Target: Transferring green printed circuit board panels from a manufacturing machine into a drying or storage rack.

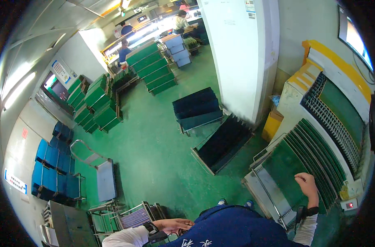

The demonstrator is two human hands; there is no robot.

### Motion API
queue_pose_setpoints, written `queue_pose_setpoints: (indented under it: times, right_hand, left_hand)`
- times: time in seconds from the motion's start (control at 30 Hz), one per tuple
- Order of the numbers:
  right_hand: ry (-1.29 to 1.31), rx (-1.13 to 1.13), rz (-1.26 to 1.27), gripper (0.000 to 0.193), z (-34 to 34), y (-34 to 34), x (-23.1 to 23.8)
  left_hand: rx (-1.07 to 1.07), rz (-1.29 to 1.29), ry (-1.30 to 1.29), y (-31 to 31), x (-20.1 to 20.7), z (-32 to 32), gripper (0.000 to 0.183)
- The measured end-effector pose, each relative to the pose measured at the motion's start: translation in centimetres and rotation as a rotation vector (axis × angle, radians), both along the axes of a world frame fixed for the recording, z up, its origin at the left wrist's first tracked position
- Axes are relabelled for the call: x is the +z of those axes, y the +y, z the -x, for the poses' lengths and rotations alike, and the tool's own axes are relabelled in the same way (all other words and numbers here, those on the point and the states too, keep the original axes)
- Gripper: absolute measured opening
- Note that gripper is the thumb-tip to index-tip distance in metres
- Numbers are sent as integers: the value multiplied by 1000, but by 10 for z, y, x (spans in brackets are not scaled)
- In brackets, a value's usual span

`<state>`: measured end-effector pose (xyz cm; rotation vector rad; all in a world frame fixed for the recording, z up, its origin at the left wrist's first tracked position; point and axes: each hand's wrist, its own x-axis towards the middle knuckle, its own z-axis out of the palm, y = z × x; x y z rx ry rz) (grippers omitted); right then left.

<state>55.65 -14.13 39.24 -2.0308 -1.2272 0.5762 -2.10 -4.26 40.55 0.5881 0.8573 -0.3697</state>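
My right hand (pixel 306 185) is over the rack on the right, its fingers curled together in front of a green panel (pixel 280 164). Whatever the curled fingers might hold is hidden. Behind that panel, several more green panels (pixel 319 148) stand in a row, leaning in the wire-framed rack (pixel 274 201). My left hand (pixel 173 225) is low in front of my blue apron (pixel 237 226), with its fingers stretched out and nothing seen in them. Dark bands with wires circle both wrists.
A machine with a roller conveyor (pixel 333 117) stands at the right. Dark panel racks (pixel 224 144) and a white pillar (pixel 241 53) are ahead. A flat trolley (pixel 106 181), blue bins (pixel 56 168) and stacked green bins (pixel 152 68) stand left and farther back, where people sit working.
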Motion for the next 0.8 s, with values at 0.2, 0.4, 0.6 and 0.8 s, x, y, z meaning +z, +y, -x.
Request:
queue_pose_setpoints:
  times: [0.2, 0.4, 0.6, 0.8]
  right_hand:
    - [-61, -72, 67, 20, -7, -6, -8]
    - [-147, -162, 84, 21, -19, -20, -21]
    - [-156, -144, 67, 20, -26, -29, -28]
    - [-110, -127, 89, 20, -26, -30, -26]
  left_hand:
    - [62, 41, -109, -7, -21, 2, 43]
    - [66, 67, -176, -18, -70, 11, 45]
    - [-10, 72, -261, -18, -88, 14, 55]
    - [-70, 116, -258, -5, -59, -2, 72]
